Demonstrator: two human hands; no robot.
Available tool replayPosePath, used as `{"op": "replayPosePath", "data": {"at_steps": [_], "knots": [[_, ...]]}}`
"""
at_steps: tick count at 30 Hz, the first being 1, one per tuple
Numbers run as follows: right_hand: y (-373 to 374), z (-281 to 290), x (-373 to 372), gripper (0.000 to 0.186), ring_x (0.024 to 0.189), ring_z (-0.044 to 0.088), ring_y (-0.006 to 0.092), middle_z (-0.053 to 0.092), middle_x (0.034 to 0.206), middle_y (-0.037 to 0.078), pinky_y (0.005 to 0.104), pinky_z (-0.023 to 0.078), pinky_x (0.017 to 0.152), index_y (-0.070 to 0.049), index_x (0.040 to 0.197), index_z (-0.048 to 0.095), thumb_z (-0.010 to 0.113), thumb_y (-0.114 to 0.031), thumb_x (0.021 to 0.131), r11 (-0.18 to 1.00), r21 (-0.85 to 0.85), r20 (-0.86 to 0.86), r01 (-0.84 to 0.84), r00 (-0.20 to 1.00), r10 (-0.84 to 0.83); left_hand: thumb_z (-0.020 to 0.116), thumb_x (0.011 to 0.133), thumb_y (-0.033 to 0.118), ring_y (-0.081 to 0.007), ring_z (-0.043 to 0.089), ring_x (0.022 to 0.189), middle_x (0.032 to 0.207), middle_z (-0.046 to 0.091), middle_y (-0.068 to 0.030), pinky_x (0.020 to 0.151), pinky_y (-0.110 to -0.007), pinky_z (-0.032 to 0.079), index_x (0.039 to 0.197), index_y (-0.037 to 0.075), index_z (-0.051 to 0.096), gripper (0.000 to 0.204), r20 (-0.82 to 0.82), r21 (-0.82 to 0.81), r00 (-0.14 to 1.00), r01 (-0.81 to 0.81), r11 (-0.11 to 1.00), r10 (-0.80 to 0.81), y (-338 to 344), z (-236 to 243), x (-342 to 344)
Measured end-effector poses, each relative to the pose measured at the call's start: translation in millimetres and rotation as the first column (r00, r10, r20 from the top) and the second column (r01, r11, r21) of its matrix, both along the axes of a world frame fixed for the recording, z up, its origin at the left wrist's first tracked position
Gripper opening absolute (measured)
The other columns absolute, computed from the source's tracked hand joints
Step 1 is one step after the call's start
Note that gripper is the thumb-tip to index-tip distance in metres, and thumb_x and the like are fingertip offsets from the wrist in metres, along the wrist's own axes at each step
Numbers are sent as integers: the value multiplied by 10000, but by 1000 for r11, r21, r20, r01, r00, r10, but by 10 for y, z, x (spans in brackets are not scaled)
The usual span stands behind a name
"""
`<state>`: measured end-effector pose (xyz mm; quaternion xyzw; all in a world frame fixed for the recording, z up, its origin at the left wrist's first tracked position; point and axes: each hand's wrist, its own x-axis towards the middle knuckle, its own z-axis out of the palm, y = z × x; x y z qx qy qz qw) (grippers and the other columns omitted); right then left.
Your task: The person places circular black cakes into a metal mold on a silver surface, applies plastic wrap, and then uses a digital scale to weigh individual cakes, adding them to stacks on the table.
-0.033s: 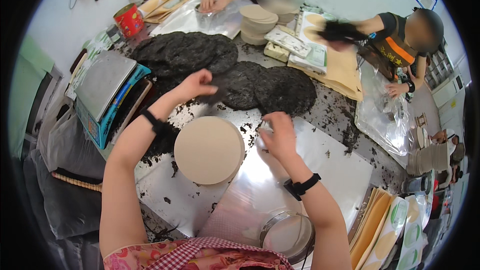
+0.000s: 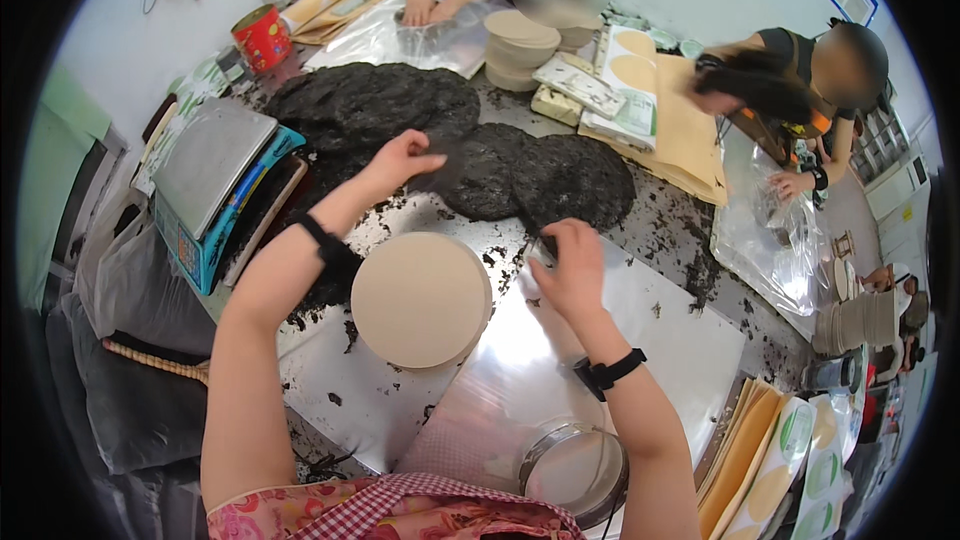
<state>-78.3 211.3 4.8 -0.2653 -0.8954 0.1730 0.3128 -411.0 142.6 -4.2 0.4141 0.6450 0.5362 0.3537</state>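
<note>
Fingers (image 2: 572, 232) curl; any grip, I can't tell. Left hand (image 2: 397, 162) at the pale disc's (image 2: 420, 300) twelve o'clock, right hand (image 2: 572, 268) at two.

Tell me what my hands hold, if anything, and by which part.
Left hand: dark material blurs beside the fingers; whether it is held cannot be told. Right hand: a small dark thing shows at the fingers, its kind and any hold unclear.

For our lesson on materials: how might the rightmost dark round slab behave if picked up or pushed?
The dark slab would probably shed bits, as dark crumbs lie scattered nearby. Lying broad and flat, it seems unlikely to tip or roll when pushed.
</note>
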Motion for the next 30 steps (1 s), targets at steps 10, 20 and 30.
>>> {"op": "replayPosePath", "data": {"at_steps": [10,20,30], "knots": [[536,-173,20,604,1237,406,326,457,1307,137,515,286,1037,-52,1295,443,648,-120,731,931,362,185,55,974,-130,650,859,347,-277,442,1194,1308,420,-187,984,-402,376,1334,-16,338,674,-4,48,897,-442,896,443,86,-226,36],[1248,-747,193,984,1250,377,360,331,1355,247,442,403,977,21,1406,246,803,-335,677,627,-491,66,604,744,-665,766,714,434,-354,476,1173,1326,409,-239,871,-424,492,1274,-98,347,878,269,-344,477,-764,546,837,162,-178,-289],[1525,-683,57,720,647,530,210,549,1024,182,348,432,485,80,1222,397,805,-199,698,169,-973,11,158,761,-649,762,661,555,-326,513,1107,1285,455,-230,881,-419,470,1296,-113,308,1027,175,-535,182,-807,249,968,430,-151,-602]]}}
